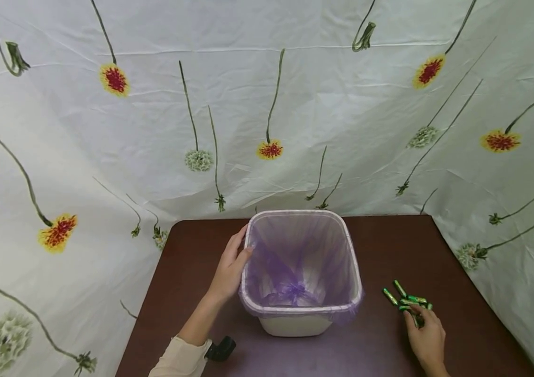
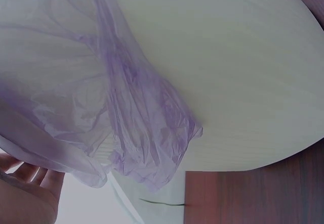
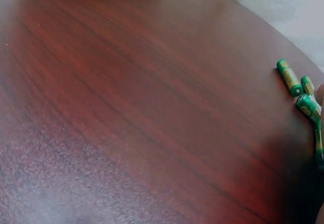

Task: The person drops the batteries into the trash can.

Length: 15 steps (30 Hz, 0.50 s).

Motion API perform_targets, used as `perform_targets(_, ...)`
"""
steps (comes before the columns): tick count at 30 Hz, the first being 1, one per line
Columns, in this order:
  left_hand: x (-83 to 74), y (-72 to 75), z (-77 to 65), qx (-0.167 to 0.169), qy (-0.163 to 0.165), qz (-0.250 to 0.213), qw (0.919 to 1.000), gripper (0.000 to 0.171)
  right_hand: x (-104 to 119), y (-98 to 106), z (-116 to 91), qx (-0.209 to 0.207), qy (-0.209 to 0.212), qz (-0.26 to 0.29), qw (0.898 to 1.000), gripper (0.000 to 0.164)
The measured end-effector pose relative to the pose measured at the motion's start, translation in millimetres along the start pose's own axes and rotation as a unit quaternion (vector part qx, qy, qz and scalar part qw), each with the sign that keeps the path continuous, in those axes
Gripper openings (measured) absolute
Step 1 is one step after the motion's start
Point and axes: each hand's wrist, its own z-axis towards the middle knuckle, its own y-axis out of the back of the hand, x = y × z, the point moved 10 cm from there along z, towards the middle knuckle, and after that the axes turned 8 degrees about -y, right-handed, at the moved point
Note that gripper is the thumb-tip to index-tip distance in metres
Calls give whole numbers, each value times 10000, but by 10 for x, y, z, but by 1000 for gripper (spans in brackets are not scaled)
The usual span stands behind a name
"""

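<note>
A whitish waste bin stands upright on the table, lined with a thin purple bag folded over its rim. My left hand grips the bin's left rim, thumb on the rim and fingers outside; the left wrist view shows its fingers beside the bag's folded edge. To the right of the bin lies a small cluster of green batteries. My right hand reaches down over the near side of the cluster, its fingers among the batteries. Whether it pinches one is hidden. In the right wrist view, several batteries show at the right edge.
The dark reddish-brown tabletop bears the bin and the batteries. Around it hangs a pale cloth printed with flowers and stems. A dark device sits at my left wrist, by the cream sleeve.
</note>
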Motion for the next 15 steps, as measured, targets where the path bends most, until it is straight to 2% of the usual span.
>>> perform_targets(15,0,8,-25,-45,159,3,9999,57,3,-52,-121,-132,889,-134,9959,27)
